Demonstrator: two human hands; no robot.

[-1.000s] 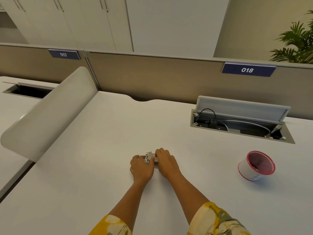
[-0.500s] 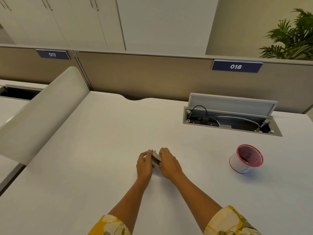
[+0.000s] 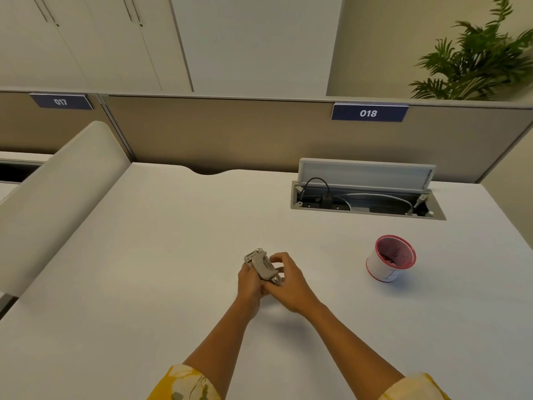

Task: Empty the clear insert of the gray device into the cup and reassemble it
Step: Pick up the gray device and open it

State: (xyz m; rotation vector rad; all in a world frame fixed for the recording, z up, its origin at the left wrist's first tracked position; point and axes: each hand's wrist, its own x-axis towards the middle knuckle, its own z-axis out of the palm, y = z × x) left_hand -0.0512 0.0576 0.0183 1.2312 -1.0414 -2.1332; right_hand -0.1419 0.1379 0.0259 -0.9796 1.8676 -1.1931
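Lifted off the desk [image 3: 144, 255] now, gray device [image 3: 263, 267] in both hands, cup [image 3: 390, 259] well apart

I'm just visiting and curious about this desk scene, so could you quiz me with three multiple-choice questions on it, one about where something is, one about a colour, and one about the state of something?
1. Where is the white paper cup with the red rim?
A. On the white desk, to the right of the hands
B. Inside the cable tray
C. Held in the left hand

2. What colour are the person's sleeves?
A. Blue
B. Yellow with a pale floral print
C. Black

3. What is the state of the small gray device?
A. Lying alone on the desk
B. Inside the cup
C. Held by both hands

Answers:
1. A: the cup stands on the white desk, apart from the hands.
2. B: both cuffs at the bottom edge are yellow.
3. C: the left hand and the right hand both grip it.
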